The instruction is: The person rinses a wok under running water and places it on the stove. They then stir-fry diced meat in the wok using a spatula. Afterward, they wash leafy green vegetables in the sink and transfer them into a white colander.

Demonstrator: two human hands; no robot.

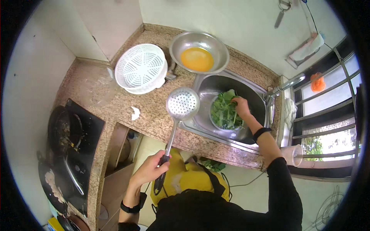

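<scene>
My left hand [150,169] is closed around the black handle of a perforated metal skimmer [183,103], whose round head is over the counter edge beside the sink. My right hand [240,106] reaches into the steel sink [202,111] and grips some of the leafy greens [224,111]. These greens fill a round bowl [214,122] standing in the sink basin. Behind the sink's left corner is a wide metal bowl [221,56] with yellow-orange liquid, like beaten egg. A white plastic colander [140,68] stands on the granite counter to its left.
A black stove [92,124] with a dark pan [59,130] is at the left, another pan holding pale food [53,184] nearer me. The faucet [284,86] rises at the sink's right. A plastic cup [294,156] stands by the barred window. A white scrap [135,113] lies on the counter.
</scene>
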